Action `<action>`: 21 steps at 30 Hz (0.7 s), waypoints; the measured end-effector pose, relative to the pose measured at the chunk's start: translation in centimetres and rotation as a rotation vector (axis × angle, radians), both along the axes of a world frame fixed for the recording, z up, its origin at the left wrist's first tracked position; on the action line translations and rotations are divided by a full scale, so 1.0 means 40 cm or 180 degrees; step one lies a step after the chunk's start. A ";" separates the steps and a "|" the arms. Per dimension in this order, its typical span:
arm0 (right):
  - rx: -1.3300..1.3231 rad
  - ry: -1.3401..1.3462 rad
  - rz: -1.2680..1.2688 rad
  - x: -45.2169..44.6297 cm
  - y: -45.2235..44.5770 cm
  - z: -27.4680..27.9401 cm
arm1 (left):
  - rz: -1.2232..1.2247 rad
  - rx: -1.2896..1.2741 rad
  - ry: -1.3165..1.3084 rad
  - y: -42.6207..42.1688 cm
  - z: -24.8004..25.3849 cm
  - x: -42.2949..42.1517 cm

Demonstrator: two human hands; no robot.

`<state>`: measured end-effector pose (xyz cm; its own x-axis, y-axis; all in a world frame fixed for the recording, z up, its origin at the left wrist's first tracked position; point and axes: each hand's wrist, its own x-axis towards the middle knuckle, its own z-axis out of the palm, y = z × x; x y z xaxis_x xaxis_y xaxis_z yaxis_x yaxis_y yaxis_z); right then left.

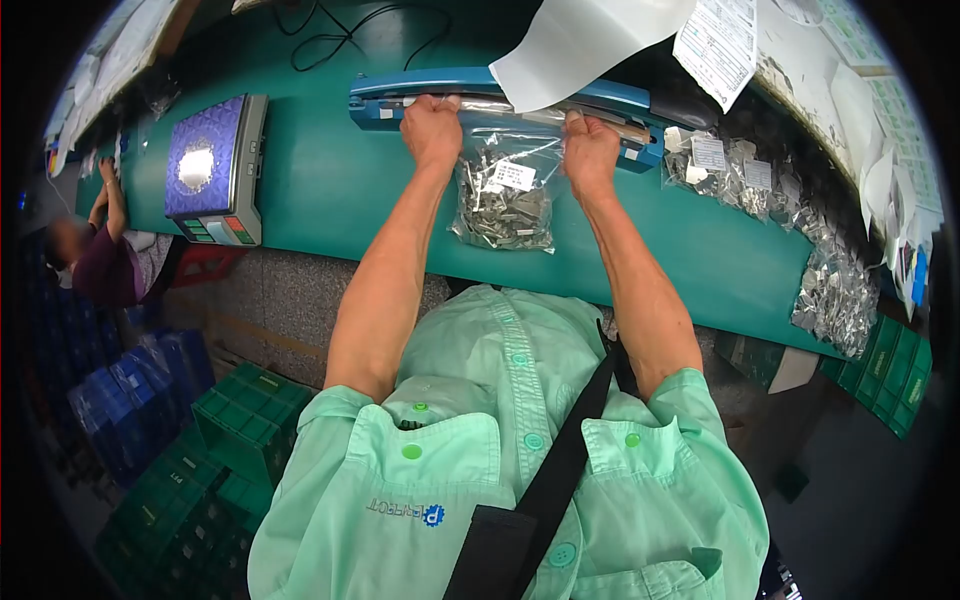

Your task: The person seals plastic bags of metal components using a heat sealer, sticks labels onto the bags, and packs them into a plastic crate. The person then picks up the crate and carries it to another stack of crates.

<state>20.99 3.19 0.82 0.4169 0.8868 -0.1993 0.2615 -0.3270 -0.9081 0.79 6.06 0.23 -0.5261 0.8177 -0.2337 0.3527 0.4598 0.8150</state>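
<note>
A clear plastic bag [503,205] full of small metal parts, with a white label on its front, hangs below a blue impulse bag sealer [385,88]. With closed fingers my left hand [432,132] grips the bag's upper left corner at the sealer's edge. My right hand [590,153] pinches the upper right corner, also against the sealer. The bag's top edge lies along the sealing bar, partly covered by a white paper sheet [590,45]. The bag's lower part rests on the green table [340,190].
Several filled bags [740,175] lie to the right, with more bags [838,295] at the table's right end. A weighing scale [215,165] stands at left. Another person [105,255] sits farther left. Green crates [250,420] and blue crates [140,395] stand on the floor.
</note>
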 end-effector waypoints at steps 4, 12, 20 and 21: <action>0.0228 -0.0359 -0.0070 0.021 0.015 -0.037 | 0.0152 0.0144 -0.0423 -0.015 0.014 0.034; -0.0200 0.0064 -0.0112 0.049 0.008 0.003 | 0.0144 0.0414 -0.1537 -0.058 -0.058 0.042; 0.0194 -0.1710 0.0427 0.081 0.044 -0.011 | 0.0117 0.0167 0.0393 -0.010 0.020 0.073; 0.0177 -0.1761 0.0413 0.084 0.048 -0.017 | 0.0156 0.0133 0.0456 -0.011 0.016 0.078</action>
